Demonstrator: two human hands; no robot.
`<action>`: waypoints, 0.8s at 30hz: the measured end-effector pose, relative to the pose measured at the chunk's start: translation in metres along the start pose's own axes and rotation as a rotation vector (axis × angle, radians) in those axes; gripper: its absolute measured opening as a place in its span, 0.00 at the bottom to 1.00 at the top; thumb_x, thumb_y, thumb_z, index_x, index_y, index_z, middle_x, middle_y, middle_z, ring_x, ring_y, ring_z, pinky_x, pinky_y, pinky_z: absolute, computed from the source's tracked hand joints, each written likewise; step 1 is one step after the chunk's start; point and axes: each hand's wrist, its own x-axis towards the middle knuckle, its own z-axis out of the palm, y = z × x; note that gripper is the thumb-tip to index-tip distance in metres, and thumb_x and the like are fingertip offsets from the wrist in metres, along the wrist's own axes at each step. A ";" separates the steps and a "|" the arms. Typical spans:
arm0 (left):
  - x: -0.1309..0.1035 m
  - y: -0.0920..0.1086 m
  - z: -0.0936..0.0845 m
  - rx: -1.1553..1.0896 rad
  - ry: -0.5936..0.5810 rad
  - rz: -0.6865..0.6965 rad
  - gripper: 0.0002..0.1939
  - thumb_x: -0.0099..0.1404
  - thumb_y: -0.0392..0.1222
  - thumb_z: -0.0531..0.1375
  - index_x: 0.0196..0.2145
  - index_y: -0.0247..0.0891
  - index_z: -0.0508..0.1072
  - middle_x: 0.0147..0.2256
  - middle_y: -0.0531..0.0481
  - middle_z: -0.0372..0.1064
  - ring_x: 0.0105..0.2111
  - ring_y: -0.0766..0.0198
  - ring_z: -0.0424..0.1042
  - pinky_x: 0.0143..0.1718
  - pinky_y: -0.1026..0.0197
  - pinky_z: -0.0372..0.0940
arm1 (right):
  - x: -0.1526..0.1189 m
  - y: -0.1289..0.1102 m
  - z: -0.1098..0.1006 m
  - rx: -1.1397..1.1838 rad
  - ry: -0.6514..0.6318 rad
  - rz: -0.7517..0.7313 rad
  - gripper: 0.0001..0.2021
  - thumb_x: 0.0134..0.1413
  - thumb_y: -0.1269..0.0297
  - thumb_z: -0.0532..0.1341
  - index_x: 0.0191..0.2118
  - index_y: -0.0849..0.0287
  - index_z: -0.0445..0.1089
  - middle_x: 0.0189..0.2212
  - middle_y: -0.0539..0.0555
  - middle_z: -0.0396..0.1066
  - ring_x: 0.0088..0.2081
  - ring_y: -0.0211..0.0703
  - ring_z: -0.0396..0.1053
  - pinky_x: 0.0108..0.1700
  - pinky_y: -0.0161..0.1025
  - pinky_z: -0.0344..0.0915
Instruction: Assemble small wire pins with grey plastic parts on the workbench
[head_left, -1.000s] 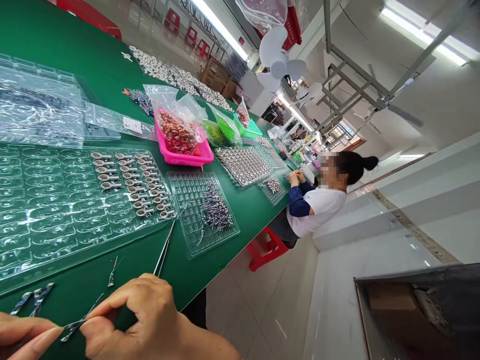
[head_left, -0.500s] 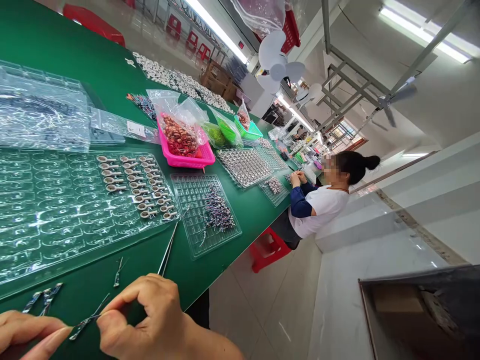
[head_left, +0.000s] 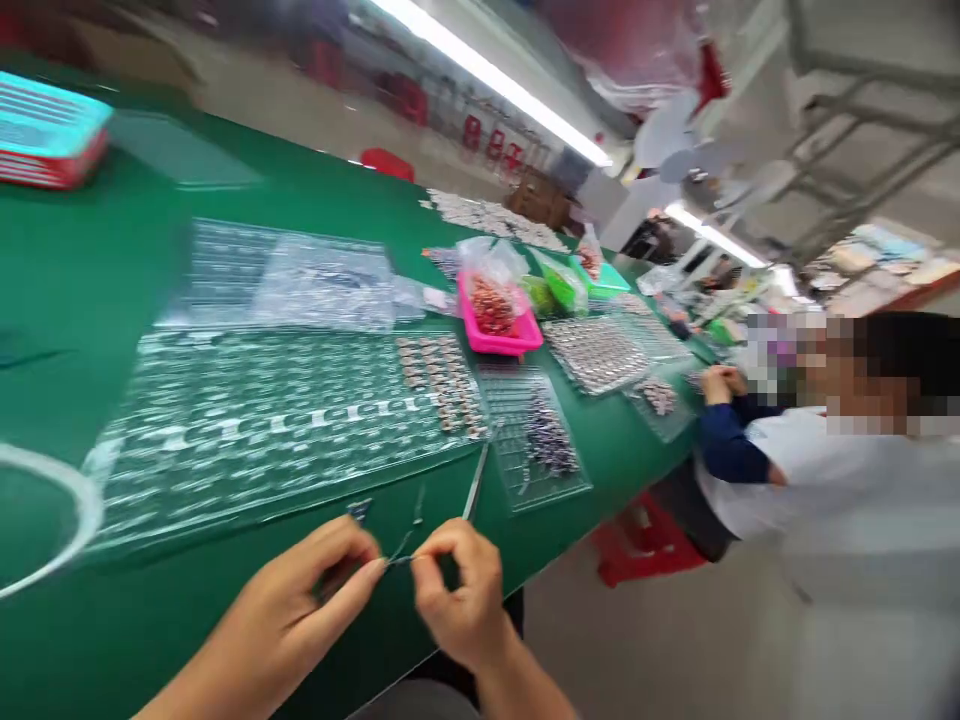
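Note:
My left hand (head_left: 319, 585) pinches one end of a small piece with thin wires (head_left: 401, 552) between thumb and fingertips. Close beside it, my right hand (head_left: 463, 590) pinches the same piece from the other side, just above the green table. Metal tweezers (head_left: 475, 485) show beyond the right knuckles; whether they lie on the table or are held is hidden. Two more small wired pieces, one dark (head_left: 360, 509) and one thin (head_left: 419, 505), lie past my hands. Motion blur hides the fine detail.
A large clear tray (head_left: 247, 470) holds spoon-shaped parts (head_left: 442, 385) at its right. Beside it, a smaller tray (head_left: 510, 465) carries a wire heap (head_left: 551, 435). Behind stands a pink basket (head_left: 501, 342). A white ring (head_left: 82, 490) lies left. A co-worker (head_left: 757, 460) sits right.
The view has swung left, so the table and both hands appear farther right. More of my left hand and forearm shows. Both hands still pinch the wired piece.

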 end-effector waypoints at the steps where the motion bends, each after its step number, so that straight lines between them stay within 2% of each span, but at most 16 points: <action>1: 0.001 0.007 -0.003 0.001 -0.022 -0.013 0.15 0.66 0.49 0.55 0.26 0.39 0.69 0.24 0.54 0.63 0.24 0.64 0.64 0.27 0.66 0.61 | -0.001 0.000 -0.002 0.008 -0.025 0.014 0.04 0.55 0.71 0.57 0.31 0.56 0.67 0.26 0.48 0.70 0.29 0.36 0.68 0.34 0.33 0.65; 5: 0.007 0.018 -0.012 -0.038 -0.024 -0.141 0.12 0.66 0.45 0.54 0.26 0.39 0.67 0.25 0.54 0.60 0.26 0.65 0.61 0.28 0.65 0.58 | -0.001 0.003 -0.007 0.066 -0.091 0.065 0.05 0.60 0.72 0.57 0.34 0.56 0.66 0.28 0.49 0.68 0.31 0.36 0.68 0.35 0.34 0.65; 9: 0.005 0.017 -0.017 -0.171 -0.029 -0.216 0.12 0.67 0.47 0.54 0.28 0.39 0.66 0.27 0.54 0.61 0.27 0.65 0.60 0.30 0.64 0.57 | -0.003 0.004 -0.010 0.082 -0.085 0.056 0.05 0.62 0.73 0.56 0.39 0.56 0.67 0.32 0.50 0.69 0.33 0.37 0.69 0.36 0.34 0.66; 12: 0.006 0.017 -0.019 -0.284 -0.111 -0.249 0.15 0.68 0.51 0.54 0.31 0.38 0.70 0.29 0.53 0.64 0.30 0.64 0.61 0.32 0.63 0.58 | -0.004 0.006 -0.010 0.072 -0.108 0.006 0.08 0.62 0.74 0.57 0.43 0.55 0.68 0.35 0.51 0.71 0.37 0.39 0.71 0.38 0.36 0.68; 16: 0.007 0.017 -0.017 -0.327 -0.232 -0.297 0.19 0.67 0.55 0.54 0.33 0.37 0.73 0.29 0.53 0.64 0.30 0.64 0.60 0.32 0.62 0.56 | -0.003 0.006 -0.008 0.063 -0.134 -0.098 0.11 0.61 0.76 0.57 0.46 0.55 0.67 0.35 0.52 0.73 0.39 0.41 0.73 0.40 0.39 0.70; 19: 0.008 0.016 -0.017 -0.373 -0.272 -0.333 0.18 0.65 0.55 0.56 0.32 0.36 0.73 0.28 0.53 0.64 0.30 0.64 0.59 0.32 0.62 0.56 | -0.003 0.005 -0.008 0.044 -0.130 -0.146 0.12 0.62 0.76 0.57 0.47 0.55 0.67 0.36 0.53 0.74 0.39 0.42 0.73 0.40 0.40 0.71; 24: 0.010 0.016 -0.017 -0.489 -0.298 -0.405 0.16 0.61 0.53 0.60 0.30 0.36 0.70 0.25 0.56 0.57 0.25 0.67 0.53 0.27 0.63 0.50 | -0.002 0.004 -0.008 0.022 -0.138 -0.145 0.12 0.62 0.75 0.57 0.48 0.53 0.67 0.36 0.53 0.74 0.38 0.42 0.74 0.39 0.41 0.72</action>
